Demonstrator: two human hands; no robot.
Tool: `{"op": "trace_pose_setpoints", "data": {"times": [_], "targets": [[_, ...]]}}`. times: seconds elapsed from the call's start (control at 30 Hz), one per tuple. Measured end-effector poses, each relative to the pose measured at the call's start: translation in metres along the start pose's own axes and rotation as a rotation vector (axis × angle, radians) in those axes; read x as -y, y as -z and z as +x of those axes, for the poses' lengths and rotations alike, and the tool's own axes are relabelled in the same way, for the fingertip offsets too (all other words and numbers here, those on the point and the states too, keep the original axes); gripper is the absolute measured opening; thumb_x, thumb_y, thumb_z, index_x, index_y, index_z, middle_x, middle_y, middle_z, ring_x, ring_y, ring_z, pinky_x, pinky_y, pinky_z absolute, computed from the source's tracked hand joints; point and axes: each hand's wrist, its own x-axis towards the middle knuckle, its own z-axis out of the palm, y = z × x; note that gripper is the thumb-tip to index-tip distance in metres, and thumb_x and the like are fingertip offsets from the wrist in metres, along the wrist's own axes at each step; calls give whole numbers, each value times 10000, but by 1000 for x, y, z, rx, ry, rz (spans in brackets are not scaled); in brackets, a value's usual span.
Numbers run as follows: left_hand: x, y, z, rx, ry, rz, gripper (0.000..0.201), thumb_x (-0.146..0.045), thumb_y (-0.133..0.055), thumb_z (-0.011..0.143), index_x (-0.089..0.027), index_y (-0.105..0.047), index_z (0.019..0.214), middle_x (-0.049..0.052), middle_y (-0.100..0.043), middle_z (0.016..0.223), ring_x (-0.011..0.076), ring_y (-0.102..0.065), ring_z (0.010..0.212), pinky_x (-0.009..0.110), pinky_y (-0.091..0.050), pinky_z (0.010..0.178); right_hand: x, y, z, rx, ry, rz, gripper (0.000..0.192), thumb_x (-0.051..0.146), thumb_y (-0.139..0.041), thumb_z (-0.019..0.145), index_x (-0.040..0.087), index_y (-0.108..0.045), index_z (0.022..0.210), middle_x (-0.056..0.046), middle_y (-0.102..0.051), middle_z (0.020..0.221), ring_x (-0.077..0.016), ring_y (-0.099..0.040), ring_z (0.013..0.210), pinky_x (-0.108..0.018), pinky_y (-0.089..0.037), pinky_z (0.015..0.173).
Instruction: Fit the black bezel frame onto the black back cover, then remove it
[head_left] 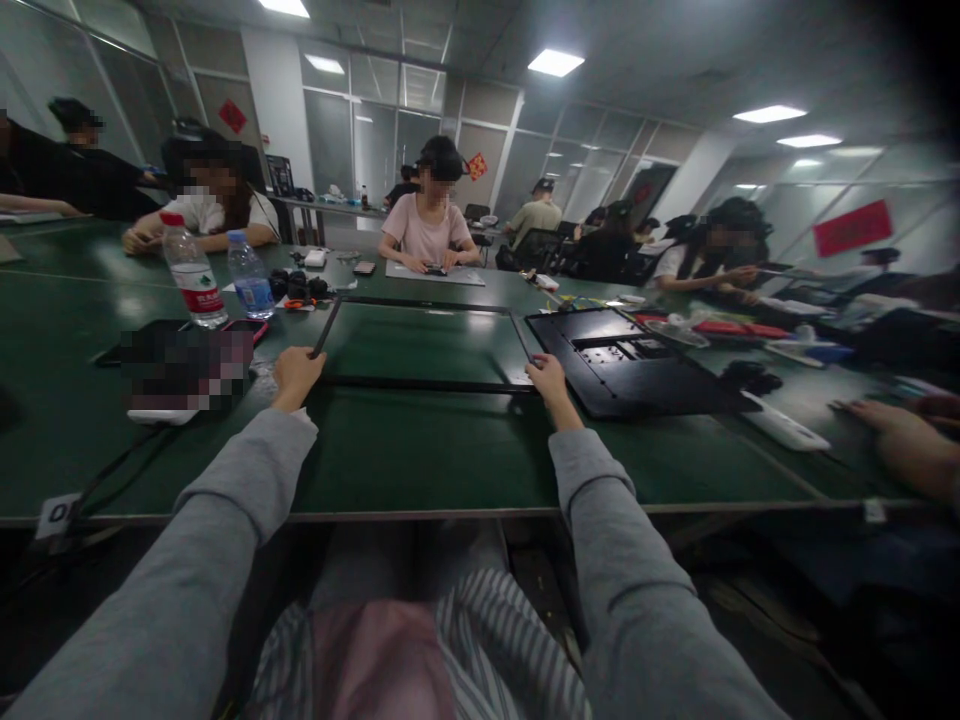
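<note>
A thin black rectangular frame (420, 384), like a monitor bezel, is held level over the green table. Through its open middle the tabletop shows. My left hand (297, 376) is closed round the frame's left side, near the front corner. On the opposite side my right hand (549, 380) grips the right edge, also close to the front corner. Just right of my right hand lies a large black panel (630, 375), like a monitor's back cover, with a cut-out showing metal parts. Whether the frame touches the table I cannot tell.
To the left stand a red-capped bottle (196, 285) and a blue-capped bottle (252, 285), near a pixelated device (187, 370). A white strip-shaped object (786, 422) lies right of the panel. Another person's hand (900, 430) rests at the far right. A person (433, 225) works opposite.
</note>
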Motion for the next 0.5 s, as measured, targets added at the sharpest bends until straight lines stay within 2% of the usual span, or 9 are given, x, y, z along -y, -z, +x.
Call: {"op": "trace_pose_setpoints", "data": {"times": [0.17, 0.33, 0.5], "targets": [[-5, 1, -1, 79, -37, 102, 473, -533, -571, 940, -202, -837, 1147, 187, -776, 1112, 382, -703, 1063, 430, -544, 835, 0, 0, -7, -2, 64, -191, 409, 172, -615, 807, 143, -743, 1195, -151, -784, 1143, -287, -716, 1153, -441, -512, 1095], [-8, -3, -7, 8, -126, 154, 506, -505, -537, 970, -168, -816, 1223, 227, -705, 1263, 407, -631, 1187, 469, -512, 960, -2, -3, -11, 37, 42, -313, 464, 178, -573, 888, 142, -713, 1329, -162, -752, 1287, -303, -673, 1258, -457, -488, 1128], [-7, -8, -9, -37, -143, 129, 548, -532, -497, 992, -156, -795, 1259, 233, -654, 1322, 411, -582, 1228, 486, -467, 1032, -8, -9, -5, 79, 30, -376, 473, 191, -541, 933, 123, -684, 1380, -185, -734, 1316, -299, -662, 1276, -438, -487, 1124]]}}
